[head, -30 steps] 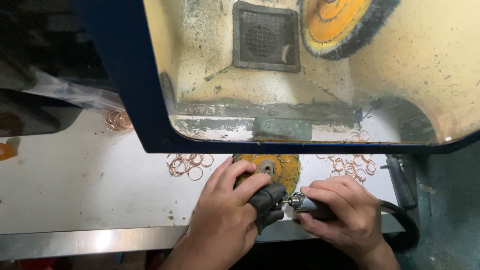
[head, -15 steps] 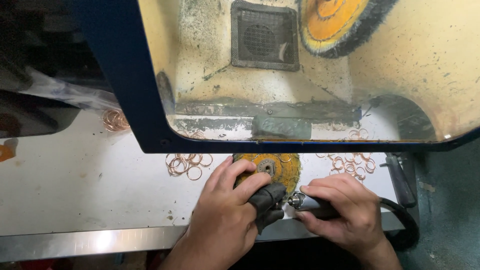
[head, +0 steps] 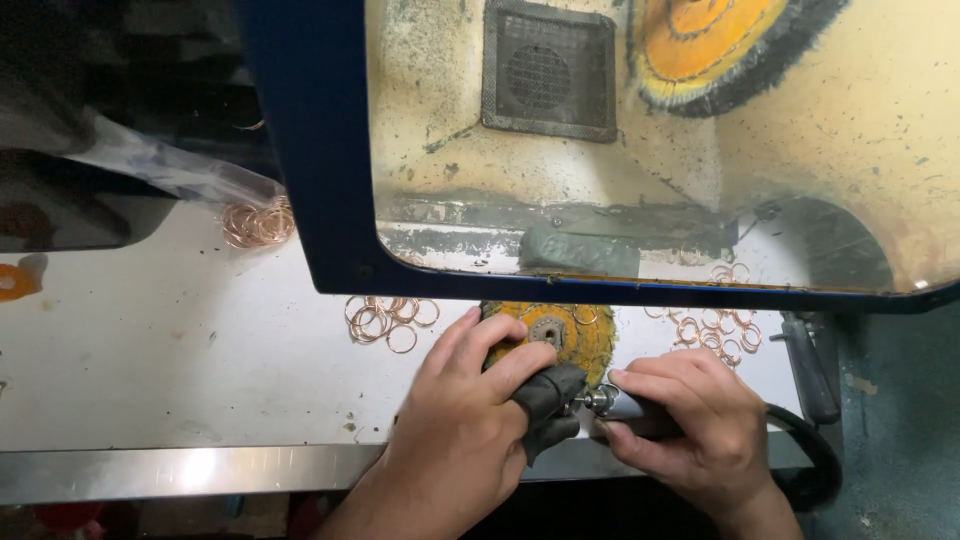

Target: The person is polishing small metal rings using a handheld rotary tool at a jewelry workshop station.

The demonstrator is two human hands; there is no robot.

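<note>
My left hand [head: 470, 420] is closed around a small dark cloth-like piece [head: 548, 400], pressed against the metal tip of a handheld rotary tool [head: 612, 404]. My right hand [head: 690, 425] grips that tool's body, and its black cord [head: 810, 455] trails off to the right. Just behind both hands lies a yellow buffing wheel [head: 560, 330] flat on the white bench [head: 180, 370]. What sits inside the dark piece is hidden by my fingers.
Copper-coloured rings lie in heaps: [head: 385, 318] left of the wheel, [head: 715, 330] to its right, [head: 258, 222] far left. A blue-framed, grimy polishing hood [head: 330, 200] with a vent grille [head: 548, 68] and a large yellow brush wheel [head: 720, 50] looms above. A metal bench edge [head: 200, 470] runs in front.
Almost nothing differs. Both hands keep their grips; the view has shifted slightly and my right hand has nudged a little closer to the left.
</note>
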